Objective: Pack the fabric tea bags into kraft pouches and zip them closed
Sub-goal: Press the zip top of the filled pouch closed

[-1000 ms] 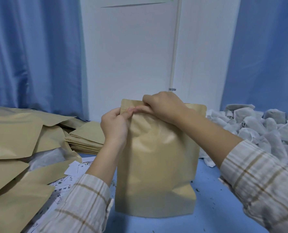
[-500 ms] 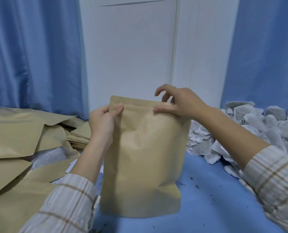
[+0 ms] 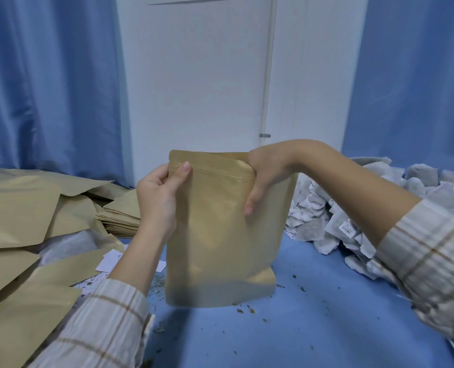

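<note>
above the blue table (image 3: 313,301), the pouch (image 3: 220,235) hangs upright, long axis vertical, your left hand (image 3: 158,197) pinching its top-left corner and your right hand (image 3: 267,176) gripping its top-right edge, finished pouches (image 3: 16,208) lying nearer your left.

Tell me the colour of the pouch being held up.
Kraft brown, plain and unprinted: the pouch, seen in the head view.
</note>
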The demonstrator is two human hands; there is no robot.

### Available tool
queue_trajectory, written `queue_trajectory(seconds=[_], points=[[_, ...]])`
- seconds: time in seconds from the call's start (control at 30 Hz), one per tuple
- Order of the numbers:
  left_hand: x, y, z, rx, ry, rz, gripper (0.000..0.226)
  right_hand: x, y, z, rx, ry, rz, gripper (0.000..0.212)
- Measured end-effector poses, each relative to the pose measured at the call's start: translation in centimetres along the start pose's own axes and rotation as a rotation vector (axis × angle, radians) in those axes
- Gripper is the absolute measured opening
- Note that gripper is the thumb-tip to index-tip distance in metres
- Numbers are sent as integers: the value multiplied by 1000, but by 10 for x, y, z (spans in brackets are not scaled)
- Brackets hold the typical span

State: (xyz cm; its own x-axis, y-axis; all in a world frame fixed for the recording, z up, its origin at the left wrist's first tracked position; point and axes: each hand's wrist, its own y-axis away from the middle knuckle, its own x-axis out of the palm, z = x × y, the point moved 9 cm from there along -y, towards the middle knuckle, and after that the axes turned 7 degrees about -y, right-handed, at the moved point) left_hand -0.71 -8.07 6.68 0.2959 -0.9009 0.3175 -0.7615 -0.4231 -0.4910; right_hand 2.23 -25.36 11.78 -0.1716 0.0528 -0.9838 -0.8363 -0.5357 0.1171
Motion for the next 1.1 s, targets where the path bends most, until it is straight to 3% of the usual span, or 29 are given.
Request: queue_trajectory(seconds=[0.13,0.2,0.23,0.3,0.37,0.4,0.47,0.53,0.6,0.7,0.83,0.93,1.1], points=[[0,3,-1,-26,20,28,12,17,-3,4,33,-130,203,41],[1,2,-7,-12,-69,61,3,19,-4,1,76,-127,215,39],[3,1,-15,35,-176,66,15,19,-4,0,97,-126,207,37],[15,4,-46,302,-566,95,58,21,-5,0,112,-135,210,31],[59,16,-70,668,-1114,292,86,22,-4,4,86,-149,208,23],[81,18,-67,750,-1354,427,94,19,-4,7,55,-141,185,21],[104,9,-51,635,-1612,666,101,3,-3,12,-14,-60,45,25],[110,-5,-43,420,-1611,728,99,-24,2,10,-56,67,-207,32],[110,-13,-40,342,-1514,698,84,-44,10,-1,-84,76,-394,39],[106,-13,-34,329,-1337,685,40,-48,18,-24,-103,-41,-463,28],[103,-13,-36,305,-1184,640,31,-46,23,-30,-250,-75,-602,18],[101,-16,-38,324,-1088,619,30,-43,21,-33,-233,-138,-581,21],[100,-17,-38,445,-1081,601,17,-28,18,-38,-140,-226,-352,28]])
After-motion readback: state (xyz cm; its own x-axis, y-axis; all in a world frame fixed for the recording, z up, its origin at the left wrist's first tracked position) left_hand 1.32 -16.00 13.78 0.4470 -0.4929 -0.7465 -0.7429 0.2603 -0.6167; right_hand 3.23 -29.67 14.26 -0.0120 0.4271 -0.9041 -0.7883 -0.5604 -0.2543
